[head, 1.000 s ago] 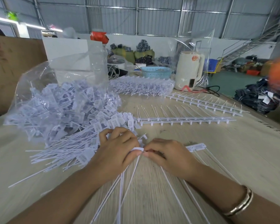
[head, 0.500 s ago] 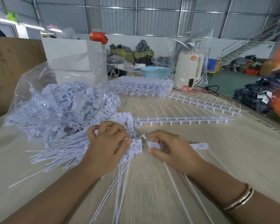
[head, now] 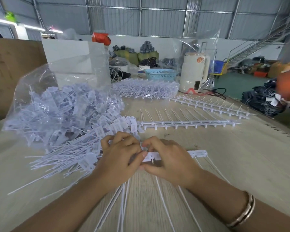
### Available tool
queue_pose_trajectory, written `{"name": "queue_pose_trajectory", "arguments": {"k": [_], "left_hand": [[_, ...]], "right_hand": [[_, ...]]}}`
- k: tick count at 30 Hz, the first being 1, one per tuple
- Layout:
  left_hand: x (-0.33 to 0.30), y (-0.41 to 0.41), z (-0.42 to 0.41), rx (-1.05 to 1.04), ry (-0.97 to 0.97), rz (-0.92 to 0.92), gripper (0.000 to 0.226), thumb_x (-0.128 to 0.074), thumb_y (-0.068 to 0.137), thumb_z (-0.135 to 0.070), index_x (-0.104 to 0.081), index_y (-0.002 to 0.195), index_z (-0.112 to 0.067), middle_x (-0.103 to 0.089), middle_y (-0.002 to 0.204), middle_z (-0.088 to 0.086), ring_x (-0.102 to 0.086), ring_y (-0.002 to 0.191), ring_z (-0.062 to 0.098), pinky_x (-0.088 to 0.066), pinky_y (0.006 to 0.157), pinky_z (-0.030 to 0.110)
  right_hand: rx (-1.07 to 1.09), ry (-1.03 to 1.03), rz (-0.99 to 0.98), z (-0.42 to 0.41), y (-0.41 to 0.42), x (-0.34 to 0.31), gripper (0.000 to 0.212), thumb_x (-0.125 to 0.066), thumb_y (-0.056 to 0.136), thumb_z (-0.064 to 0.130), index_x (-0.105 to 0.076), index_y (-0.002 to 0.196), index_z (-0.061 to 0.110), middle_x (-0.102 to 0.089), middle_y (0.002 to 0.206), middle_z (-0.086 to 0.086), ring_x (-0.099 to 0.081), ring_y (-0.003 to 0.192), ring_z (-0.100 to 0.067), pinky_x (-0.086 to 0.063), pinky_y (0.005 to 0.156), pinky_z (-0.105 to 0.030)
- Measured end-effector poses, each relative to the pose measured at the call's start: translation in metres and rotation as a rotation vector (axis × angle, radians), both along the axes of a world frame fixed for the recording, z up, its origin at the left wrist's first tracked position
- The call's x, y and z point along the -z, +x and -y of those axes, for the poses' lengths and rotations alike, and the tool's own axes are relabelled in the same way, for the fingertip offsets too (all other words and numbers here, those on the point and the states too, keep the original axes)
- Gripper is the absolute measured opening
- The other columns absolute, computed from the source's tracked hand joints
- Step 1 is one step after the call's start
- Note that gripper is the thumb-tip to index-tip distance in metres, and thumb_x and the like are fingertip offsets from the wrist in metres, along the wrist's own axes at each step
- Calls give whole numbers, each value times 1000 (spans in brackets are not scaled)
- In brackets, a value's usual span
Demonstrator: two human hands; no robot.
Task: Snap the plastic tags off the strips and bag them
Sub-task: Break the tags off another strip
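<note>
Both hands pinch tag strip (head: 157,156) between them, left hand (head: 119,158), right hand (head: 169,161).

Bag (head: 40,91) of tags (head: 70,113) left on the table (head: 233,164), stripped strips (head: 191,123) right of it, kettle (head: 193,71) behind

A white strip of tags (head: 172,155) lies flat near the middle, its thin tails fanning toward the near edge. Snapped-off white tags (head: 74,148) heap at left, spilling from a clear bag (head: 40,84) lying open on its side.
</note>
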State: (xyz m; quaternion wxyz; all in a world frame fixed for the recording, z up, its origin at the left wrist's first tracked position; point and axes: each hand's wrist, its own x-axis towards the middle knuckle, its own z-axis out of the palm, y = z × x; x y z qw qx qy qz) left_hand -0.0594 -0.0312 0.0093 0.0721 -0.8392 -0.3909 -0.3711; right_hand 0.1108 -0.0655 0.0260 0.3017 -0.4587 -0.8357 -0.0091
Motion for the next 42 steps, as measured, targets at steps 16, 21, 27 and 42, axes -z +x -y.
{"name": "queue_pose_trajectory", "arguments": {"k": [16, 21, 27, 42], "left_hand": [[2, -8, -4, 29, 27, -72, 37, -40, 86, -51, -63, 74, -25, -59, 85, -18, -41, 102, 7, -16, 82, 32], [1, -8, -6, 34, 80, -107, 38, -41, 86, -50, -64, 73, -23, -60, 83, -15, -42, 101, 8, -19, 83, 34], [-2, -8, -4, 49, 94, -108, 34, -43, 85, -48, -65, 74, -25, -61, 84, -16, -42, 101, 8, -19, 83, 34], [-5, -25, -9, -5, 7, -36, 29, -37, 90, -46, -56, 78, -29, -56, 89, -21, -41, 105, 6, -13, 89, 30]], "right_hand": [[34, -68, 8, -7, 11, 7, 19, -64, 85, 35, -66, 98, 21, -66, 89, 7, -56, 74, -8, -43, 63, -27], [39, -92, 51, -9, 13, 8, 24, -58, 88, 41, -67, 105, 25, -68, 94, 9, -58, 79, -8, -44, 68, -27], [10, -137, 123, -9, 14, 6, 34, -41, 93, 50, -64, 110, 32, -64, 88, 10, -55, 80, -7, -43, 68, -28], [129, -153, -230, -19, 51, 7, 20, -61, 88, 29, -54, 99, 44, -55, 65, 11, -52, 58, -6, -45, 62, -31]]}}
